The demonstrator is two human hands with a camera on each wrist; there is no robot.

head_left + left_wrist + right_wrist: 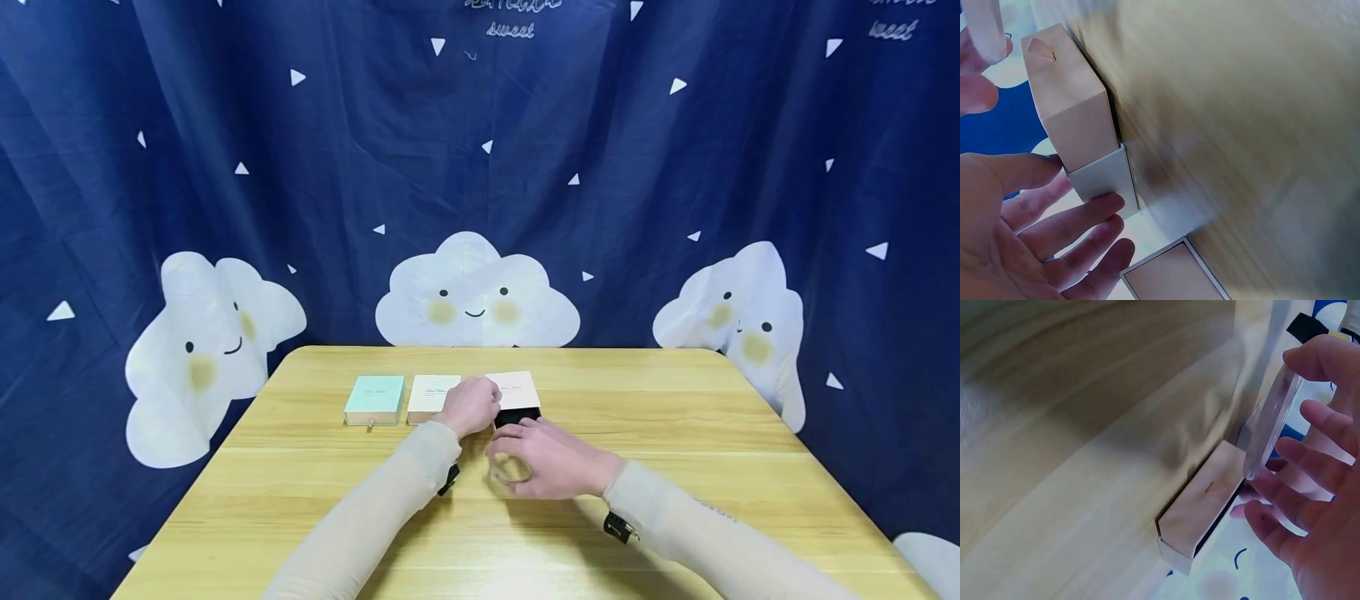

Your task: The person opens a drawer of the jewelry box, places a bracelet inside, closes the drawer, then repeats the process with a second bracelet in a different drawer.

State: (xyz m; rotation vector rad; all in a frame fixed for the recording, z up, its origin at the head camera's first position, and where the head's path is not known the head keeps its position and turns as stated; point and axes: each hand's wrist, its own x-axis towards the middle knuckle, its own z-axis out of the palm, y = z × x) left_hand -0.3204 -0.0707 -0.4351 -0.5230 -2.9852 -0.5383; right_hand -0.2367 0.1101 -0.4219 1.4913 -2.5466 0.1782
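Observation:
A white drawer-style box (517, 383) stands right of two others, its pale pink drawer (1075, 103) slid partly out toward the person. Black lining (517, 416) shows inside the drawer. My left hand (471, 408) holds the box at its left, thumb and fingertips on the white sleeve (1107, 184). Just in front of the drawer, my right hand (558, 460) pinches a pale, translucent bangle (1269, 428) between thumb and fingers. In the right wrist view the bangle appears edge-on, overlapping the drawer's end.
A closed white box (431, 396) stands just left of my left hand, partly covered by it. Farther left sits a mint-green box (377, 396) with a small pull tab. All stand toward the back of the wooden table (645, 400), before a dark blue curtain (330, 200).

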